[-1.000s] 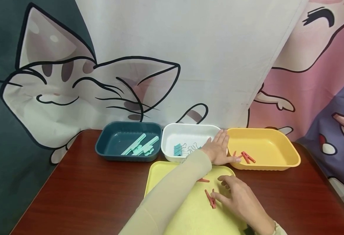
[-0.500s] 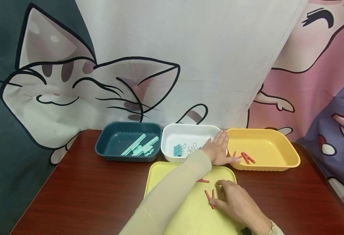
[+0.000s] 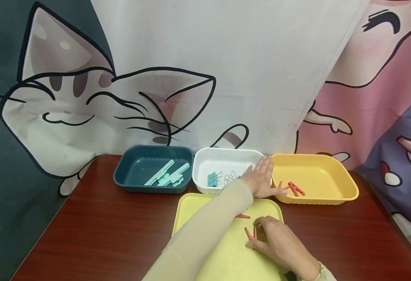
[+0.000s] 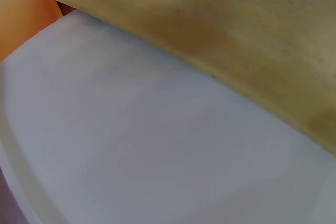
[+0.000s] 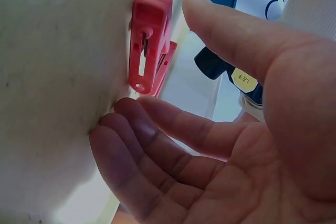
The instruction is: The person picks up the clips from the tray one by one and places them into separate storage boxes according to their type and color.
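My left hand (image 3: 259, 179) lies with straight fingers across the adjoining rims of the white bin (image 3: 226, 158) and the yellow bin (image 3: 326, 169). Its thumb reaches over the yellow bin's near corner. Over the yellow tray (image 3: 187, 207), my right hand (image 3: 280, 244) bends loosely around a red clothespin (image 3: 249, 234). In the right wrist view, that clothespin (image 5: 149, 40) stands between thumb and fingers with gaps on both sides. Another red clothespin (image 3: 243, 216) lies farther back on the tray, partly hidden by the left sleeve. The left wrist view shows no hand, mainly a pale wall and the tray.
Red clothespins (image 3: 294, 189) lie in the yellow bin. Teal binder clips (image 3: 212, 179) are in the white bin. At the left, the dark teal bin (image 3: 131, 168) holds mint-green clips (image 3: 163, 171). The left sleeve (image 3: 205, 230) crosses above the tray. A patterned cloth (image 3: 261, 78) hangs behind.
My right hand has moved left and slightly down, bringing thumb and fingertips around the near clothespin. The left hand and the bins have stayed put.
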The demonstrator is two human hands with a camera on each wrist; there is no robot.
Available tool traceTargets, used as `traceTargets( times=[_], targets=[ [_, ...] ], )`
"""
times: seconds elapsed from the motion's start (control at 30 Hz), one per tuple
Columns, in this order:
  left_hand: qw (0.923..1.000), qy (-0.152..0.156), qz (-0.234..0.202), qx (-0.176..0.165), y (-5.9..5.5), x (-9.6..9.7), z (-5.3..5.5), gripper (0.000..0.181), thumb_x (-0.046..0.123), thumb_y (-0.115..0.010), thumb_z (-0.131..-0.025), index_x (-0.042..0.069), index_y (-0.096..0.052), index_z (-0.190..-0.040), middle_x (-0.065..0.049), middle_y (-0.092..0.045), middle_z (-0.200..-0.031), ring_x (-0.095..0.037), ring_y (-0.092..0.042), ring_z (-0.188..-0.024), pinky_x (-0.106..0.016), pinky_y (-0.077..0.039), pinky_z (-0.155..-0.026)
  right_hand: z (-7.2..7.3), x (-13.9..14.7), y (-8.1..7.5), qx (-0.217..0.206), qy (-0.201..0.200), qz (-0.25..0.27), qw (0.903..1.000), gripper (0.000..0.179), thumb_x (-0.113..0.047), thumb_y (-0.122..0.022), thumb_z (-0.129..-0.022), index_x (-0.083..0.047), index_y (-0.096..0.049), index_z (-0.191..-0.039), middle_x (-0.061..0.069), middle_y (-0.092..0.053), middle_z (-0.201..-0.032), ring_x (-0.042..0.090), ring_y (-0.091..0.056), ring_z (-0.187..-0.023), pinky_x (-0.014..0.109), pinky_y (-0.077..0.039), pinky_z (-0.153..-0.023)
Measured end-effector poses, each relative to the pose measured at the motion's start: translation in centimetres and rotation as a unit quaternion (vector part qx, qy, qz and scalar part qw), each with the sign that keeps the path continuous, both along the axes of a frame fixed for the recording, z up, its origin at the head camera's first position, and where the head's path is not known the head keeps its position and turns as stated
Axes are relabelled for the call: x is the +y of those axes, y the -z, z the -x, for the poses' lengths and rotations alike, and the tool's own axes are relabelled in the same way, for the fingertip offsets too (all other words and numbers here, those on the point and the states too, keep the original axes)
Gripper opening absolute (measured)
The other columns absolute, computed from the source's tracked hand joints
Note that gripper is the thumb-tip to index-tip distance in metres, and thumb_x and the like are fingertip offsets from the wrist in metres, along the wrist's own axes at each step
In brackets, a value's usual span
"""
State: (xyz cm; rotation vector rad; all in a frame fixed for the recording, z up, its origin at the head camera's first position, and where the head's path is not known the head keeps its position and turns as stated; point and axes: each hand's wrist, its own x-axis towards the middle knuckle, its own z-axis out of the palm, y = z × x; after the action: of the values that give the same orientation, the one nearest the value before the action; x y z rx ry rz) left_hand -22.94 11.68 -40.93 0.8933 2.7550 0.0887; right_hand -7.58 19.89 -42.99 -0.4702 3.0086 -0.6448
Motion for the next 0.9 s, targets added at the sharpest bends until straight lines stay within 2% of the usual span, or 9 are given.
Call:
traceTargets(
  times=[0.2, 0.37, 0.67, 0.9],
  targets=[
    [0.9998, -0.001, 0.01, -0.017, 0.5, 0.4, 0.5, 0.108, 0.085, -0.029, -0.088, 0.014, 0.004, -0.163, 0.0, 0.016, -0.168, -0.012, 0.016, -0.152, -0.038, -0.015, -0.122, 0.2, -0.1, 0.0, 0.004, -0.023, -0.006, 0.9997, 0.041, -0.034, -0.091, -0.071, -0.009, -0.069, -0.097, -0.011, -0.056, -0.08, 0.004, -0.051, -0.073, 0.029, -0.049, -0.067],
    [0.9992, -0.007, 0.025, -0.031, 1.1, 0.8, 1.1, 0.109, 0.087, -0.027, -0.087, 0.017, 0.01, -0.162, 0.003, 0.023, -0.166, -0.01, 0.023, -0.149, -0.037, -0.01, -0.123, 0.2, -0.2, 0.1, -0.001, -0.021, -0.008, 0.9997, 0.039, -0.03, -0.092, -0.07, -0.01, -0.069, -0.094, -0.011, -0.054, -0.078, 0.004, -0.049, -0.071, 0.027, -0.048, -0.065],
    [0.9999, -0.003, 0.007, -0.007, 0.3, 0.1, 0.4, 0.107, 0.085, -0.029, -0.088, 0.015, 0.001, -0.163, 0.0, 0.013, -0.169, -0.013, 0.014, -0.153, -0.038, -0.016, -0.122, 0.2, -0.3, 0.2, -0.011, -0.025, 0.002, 0.9996, 0.034, -0.023, -0.091, -0.07, -0.013, -0.068, -0.092, -0.012, -0.053, -0.077, 0.003, -0.048, -0.072, 0.026, -0.046, -0.065],
    [0.9996, -0.007, 0.019, -0.021, 0.7, 0.5, 0.7, 0.109, 0.087, -0.028, -0.087, 0.016, 0.006, -0.162, 0.002, 0.019, -0.167, -0.011, 0.019, -0.151, -0.037, -0.012, -0.123, 0.2, -0.3, 0.3, -0.01, -0.036, 0.005, 0.9993, 0.032, -0.017, -0.09, -0.071, -0.012, -0.068, -0.094, -0.012, -0.051, -0.075, 0.002, -0.046, -0.071, 0.026, -0.045, -0.063]
  ],
)
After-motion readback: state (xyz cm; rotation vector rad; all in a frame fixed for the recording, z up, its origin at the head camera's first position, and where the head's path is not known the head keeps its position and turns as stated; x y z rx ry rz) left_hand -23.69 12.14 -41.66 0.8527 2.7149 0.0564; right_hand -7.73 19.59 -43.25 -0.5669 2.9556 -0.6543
